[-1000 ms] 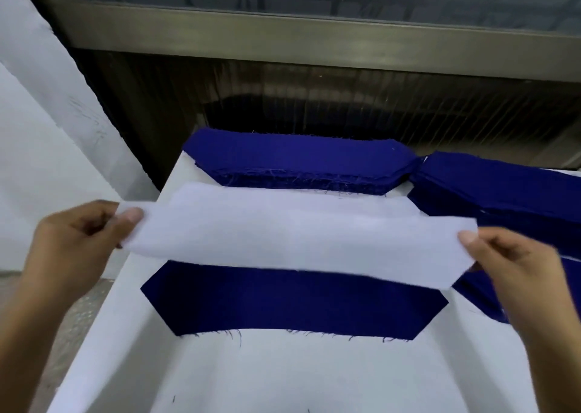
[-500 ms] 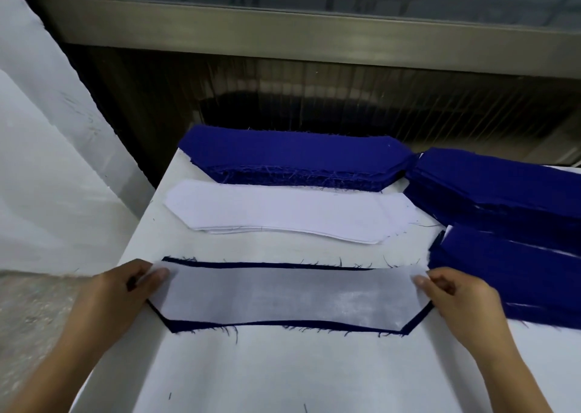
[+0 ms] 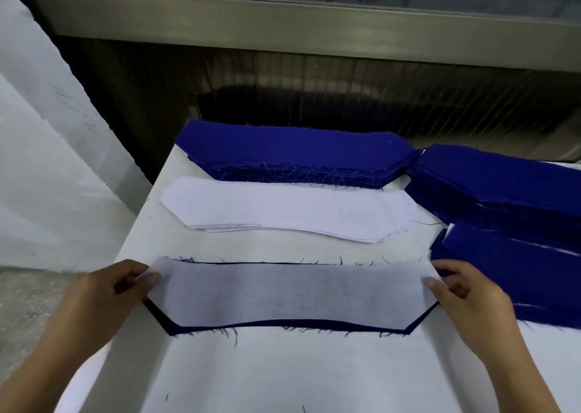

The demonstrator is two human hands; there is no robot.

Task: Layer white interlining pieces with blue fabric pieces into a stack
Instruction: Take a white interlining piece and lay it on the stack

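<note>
Head view, white piece (image 3: 292,296) lay flat on blue piece (image 3: 314,323) on table (image 3: 283,378), left hand (image 3: 107,290) pinched its left end, right hand (image 3: 471,299) pinched its right end, white stack (image 3: 283,208) just behind, blue stacks (image 3: 292,151) beyond and at right.

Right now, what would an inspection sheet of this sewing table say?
Surface: white table.
Job's things: white interlining piece lies on blue fabric piece, blue showing at the edges; white interlining pile behind it; back blue pile; right blue piles.
Clutter: loose threads.
Hands: left hand and right hand each pinch an end of the interlining piece.
Cables: nothing seen.
Surroundings: metal ledge, dark ribbed panel, white sheet at left.
</note>
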